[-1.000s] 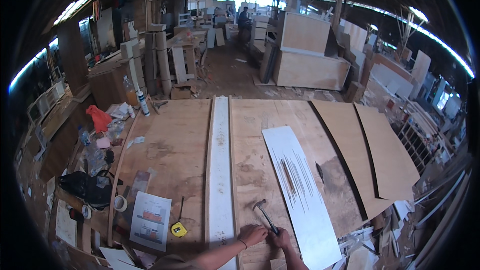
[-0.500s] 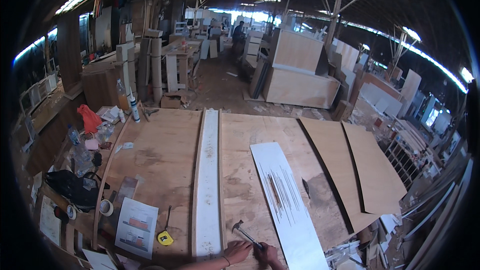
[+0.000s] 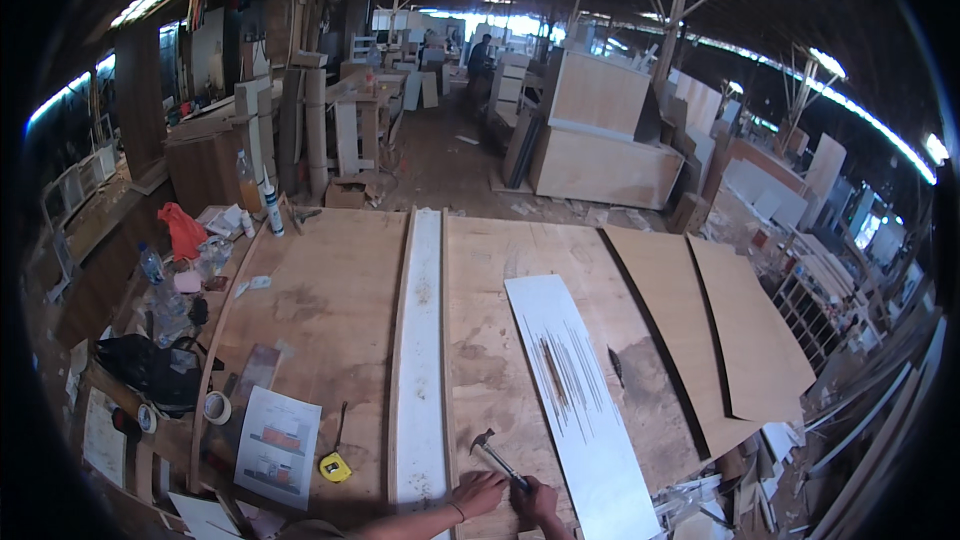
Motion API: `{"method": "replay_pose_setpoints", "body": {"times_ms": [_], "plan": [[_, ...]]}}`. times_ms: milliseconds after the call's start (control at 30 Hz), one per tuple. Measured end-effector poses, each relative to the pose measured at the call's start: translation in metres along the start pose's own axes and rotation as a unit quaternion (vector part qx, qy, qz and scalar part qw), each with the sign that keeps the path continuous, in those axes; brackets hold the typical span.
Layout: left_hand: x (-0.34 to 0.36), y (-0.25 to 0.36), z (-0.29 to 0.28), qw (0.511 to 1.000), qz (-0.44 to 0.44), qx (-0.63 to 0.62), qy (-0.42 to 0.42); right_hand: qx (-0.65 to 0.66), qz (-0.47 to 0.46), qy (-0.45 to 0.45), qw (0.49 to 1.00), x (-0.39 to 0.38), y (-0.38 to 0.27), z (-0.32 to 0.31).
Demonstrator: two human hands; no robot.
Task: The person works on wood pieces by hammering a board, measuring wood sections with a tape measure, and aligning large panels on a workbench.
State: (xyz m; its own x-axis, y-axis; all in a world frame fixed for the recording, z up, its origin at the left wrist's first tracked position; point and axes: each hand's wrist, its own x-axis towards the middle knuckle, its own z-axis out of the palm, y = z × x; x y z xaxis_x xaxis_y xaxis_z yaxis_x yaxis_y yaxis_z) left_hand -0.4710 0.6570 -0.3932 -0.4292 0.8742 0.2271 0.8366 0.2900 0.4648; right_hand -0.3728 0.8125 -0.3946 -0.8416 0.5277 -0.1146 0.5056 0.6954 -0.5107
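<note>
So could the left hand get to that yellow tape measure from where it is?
Probably yes: the left hand lies near the yellow tape measure, with only the flat white strip between them.

Yellow tape measure (image 3: 335, 467) and printed sheet (image 3: 278, 445), laid left of the grip. White laminate strip (image 3: 582, 410) just right of it; long white board (image 3: 421, 340) beyond; brown veneer sheets (image 3: 722, 325) far right.

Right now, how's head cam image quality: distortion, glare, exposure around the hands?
Head view: strong fisheye, plywood table edges bow outward, black vignette at corners; roof-gap daylight blown out along the top rim; hands and hammer sit at the bottom edge, evenly lit, slightly soft.
</note>
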Motion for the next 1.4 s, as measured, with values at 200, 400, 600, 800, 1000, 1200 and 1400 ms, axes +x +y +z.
{"method": "replay_pose_setpoints", "body": {"times_ms": [200, 400, 600, 800, 1000, 1200, 1400], "plan": [[-0.002, -0.009, 0.014, 0.999, 0.022, 0.014, 0.038, 0.108, 0.001, 0.039, 0.993, -0.008, -0.012, -0.012], [0.000, 0.000, 0.003, 0.999, 0.003, 0.027, -0.018, 0.430, 0.027, 0.143, 0.891, -0.029, 0.008, 0.006], [-0.006, 0.006, -0.012, 0.996, -0.030, 0.071, -0.034, 0.271, 0.071, 0.200, 0.939, -0.078, -0.055, -0.055], [0.004, 0.002, -0.001, 0.999, -0.020, 0.032, -0.033, 0.357, 0.101, 0.166, 0.914, -0.092, -0.016, -0.049], [0.005, 0.005, -0.018, 0.999, -0.008, 0.043, -0.018, 0.122, 0.027, 0.213, 0.969, -0.100, -0.040, -0.127], [0.011, 0.008, -0.015, 0.999, 0.014, 0.043, 0.009, 0.120, 0.077, 0.118, 0.983, -0.069, -0.034, -0.171], [0.011, 0.017, -0.018, 1.000, 0.003, 0.029, 0.001, 0.112, 0.018, 0.327, 0.938, -0.012, -0.028, -0.165]]}}
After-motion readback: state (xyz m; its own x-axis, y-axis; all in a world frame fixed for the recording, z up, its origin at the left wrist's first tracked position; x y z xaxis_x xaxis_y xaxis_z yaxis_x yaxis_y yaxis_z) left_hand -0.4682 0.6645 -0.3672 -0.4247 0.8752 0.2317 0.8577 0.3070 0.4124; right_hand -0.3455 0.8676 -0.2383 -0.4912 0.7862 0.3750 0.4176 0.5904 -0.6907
